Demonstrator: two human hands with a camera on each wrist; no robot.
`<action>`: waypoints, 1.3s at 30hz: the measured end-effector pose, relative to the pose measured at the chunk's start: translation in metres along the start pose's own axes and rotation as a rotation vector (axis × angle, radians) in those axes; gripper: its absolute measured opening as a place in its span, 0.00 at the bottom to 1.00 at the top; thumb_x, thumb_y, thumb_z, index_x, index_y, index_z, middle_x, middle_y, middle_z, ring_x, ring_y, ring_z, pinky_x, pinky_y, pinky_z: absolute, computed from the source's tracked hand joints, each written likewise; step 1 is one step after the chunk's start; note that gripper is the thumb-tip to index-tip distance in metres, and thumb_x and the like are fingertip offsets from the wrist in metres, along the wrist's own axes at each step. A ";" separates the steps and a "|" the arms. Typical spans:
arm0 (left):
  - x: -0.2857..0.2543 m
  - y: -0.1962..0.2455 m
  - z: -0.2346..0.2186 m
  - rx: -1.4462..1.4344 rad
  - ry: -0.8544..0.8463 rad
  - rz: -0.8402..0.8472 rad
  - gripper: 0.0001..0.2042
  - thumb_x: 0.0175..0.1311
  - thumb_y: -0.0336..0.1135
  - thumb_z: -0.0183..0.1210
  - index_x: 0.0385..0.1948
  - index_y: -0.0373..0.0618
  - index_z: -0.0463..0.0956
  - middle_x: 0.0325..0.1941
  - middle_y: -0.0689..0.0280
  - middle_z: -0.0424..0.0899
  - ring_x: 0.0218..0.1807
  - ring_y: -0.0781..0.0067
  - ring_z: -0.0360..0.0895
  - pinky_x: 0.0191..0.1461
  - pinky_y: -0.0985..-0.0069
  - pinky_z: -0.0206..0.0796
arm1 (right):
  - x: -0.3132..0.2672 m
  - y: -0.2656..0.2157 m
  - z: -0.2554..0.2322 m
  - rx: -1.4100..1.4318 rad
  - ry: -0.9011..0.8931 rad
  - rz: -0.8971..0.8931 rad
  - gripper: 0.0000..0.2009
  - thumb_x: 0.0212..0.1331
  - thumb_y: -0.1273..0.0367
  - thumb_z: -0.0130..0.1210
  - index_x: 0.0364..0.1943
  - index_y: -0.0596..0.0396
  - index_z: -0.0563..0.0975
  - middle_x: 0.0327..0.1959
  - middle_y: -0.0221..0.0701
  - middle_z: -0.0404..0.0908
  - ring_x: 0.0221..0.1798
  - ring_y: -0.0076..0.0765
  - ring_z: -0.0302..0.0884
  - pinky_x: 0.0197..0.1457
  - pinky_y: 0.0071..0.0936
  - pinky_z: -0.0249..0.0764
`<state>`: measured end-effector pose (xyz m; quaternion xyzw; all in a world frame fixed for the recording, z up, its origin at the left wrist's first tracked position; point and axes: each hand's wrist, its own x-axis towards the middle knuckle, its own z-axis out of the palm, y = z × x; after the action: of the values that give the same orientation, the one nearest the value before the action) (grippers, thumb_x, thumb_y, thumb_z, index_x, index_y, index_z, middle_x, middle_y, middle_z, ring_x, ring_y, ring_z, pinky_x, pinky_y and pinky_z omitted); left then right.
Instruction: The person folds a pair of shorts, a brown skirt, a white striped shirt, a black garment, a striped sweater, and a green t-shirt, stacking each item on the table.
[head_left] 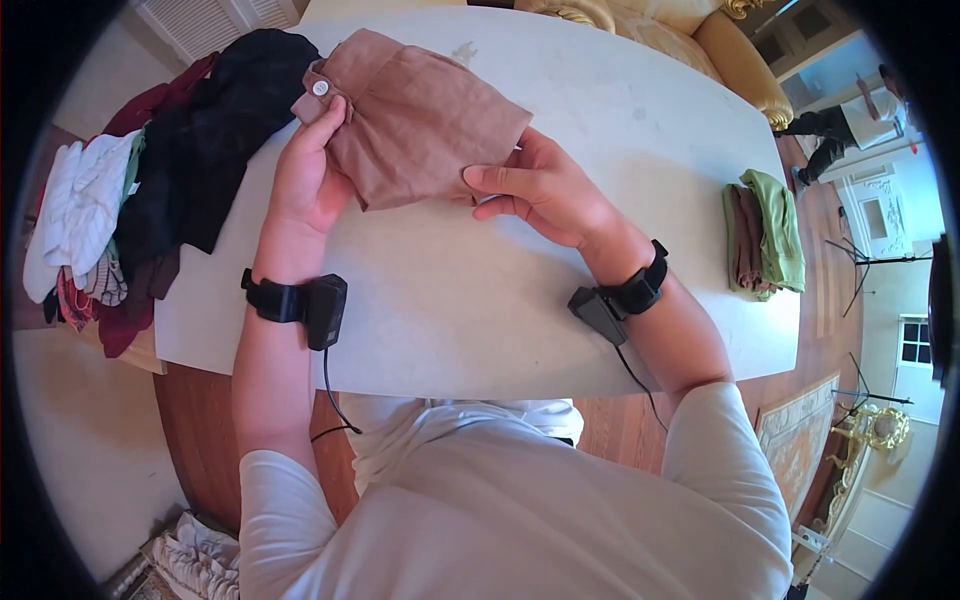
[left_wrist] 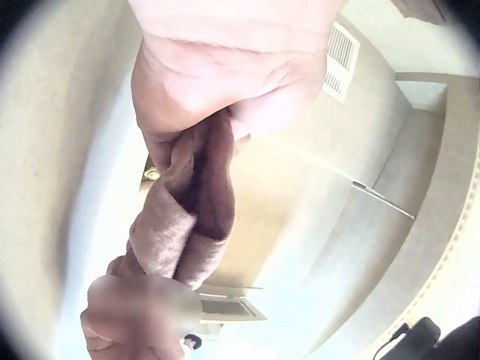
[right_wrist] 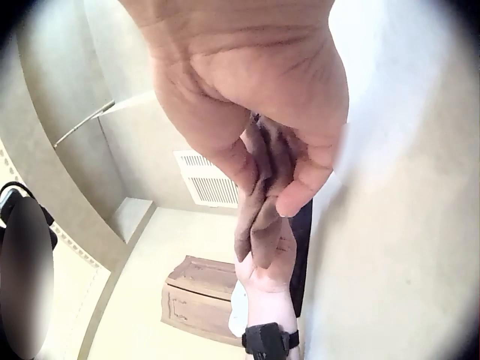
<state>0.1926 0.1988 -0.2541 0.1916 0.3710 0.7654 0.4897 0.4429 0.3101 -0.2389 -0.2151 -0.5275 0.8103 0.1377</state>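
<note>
Both hands hold a folded brown garment (head_left: 420, 120), which has a white button on a band at its left corner. My left hand (head_left: 312, 178) grips the left end, thumb on top just below the button. At the lower right corner my right hand (head_left: 545, 190) pinches the cloth, its thumb lying over the edge and the other fingers beneath. From the left wrist, the garment's folded layers (left_wrist: 161, 232) hang in a narrow bundle under the palm. The right wrist view has the cloth (right_wrist: 262, 225) between thumb and fingers, with the left hand (right_wrist: 274, 270) beyond.
A heap of loose clothes, with a black garment (head_left: 220, 130) and a white one (head_left: 85, 205), lies along the left of the white table (head_left: 450, 330). Folded green and brown clothes (head_left: 770, 235) stand stacked near its right edge. Another person (head_left: 850, 125) is at the far right.
</note>
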 end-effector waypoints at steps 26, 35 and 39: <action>-0.048 0.020 0.017 0.305 -0.800 -0.584 0.27 0.74 0.32 0.61 0.73 0.35 0.66 0.67 0.63 0.80 0.68 0.71 0.76 0.74 0.68 0.63 | -0.037 -0.003 0.045 -0.175 -0.367 0.069 0.32 0.56 0.73 0.73 0.67 0.61 0.73 0.61 0.30 0.79 0.65 0.28 0.72 0.69 0.29 0.70; -0.046 0.023 0.035 0.672 -0.893 -0.625 0.20 0.74 0.42 0.63 0.59 0.40 0.74 0.57 0.60 0.86 0.53 0.70 0.86 0.53 0.72 0.79 | -0.104 0.001 0.017 -0.595 -0.167 0.047 0.29 0.53 0.75 0.72 0.61 0.60 0.75 0.61 0.31 0.80 0.66 0.30 0.71 0.71 0.31 0.67; -0.046 0.018 0.037 0.631 -0.756 -0.538 0.20 0.74 0.45 0.62 0.58 0.42 0.74 0.54 0.54 0.88 0.48 0.64 0.89 0.49 0.70 0.81 | -0.159 -0.031 -0.024 -0.680 0.154 -0.071 0.14 0.53 0.78 0.70 0.44 0.61 0.81 0.52 0.31 0.83 0.61 0.29 0.75 0.66 0.30 0.71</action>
<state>0.2265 0.1678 -0.2136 0.4887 0.4163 0.3435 0.6855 0.5931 0.2704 -0.1872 -0.2905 -0.7625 0.5643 0.1255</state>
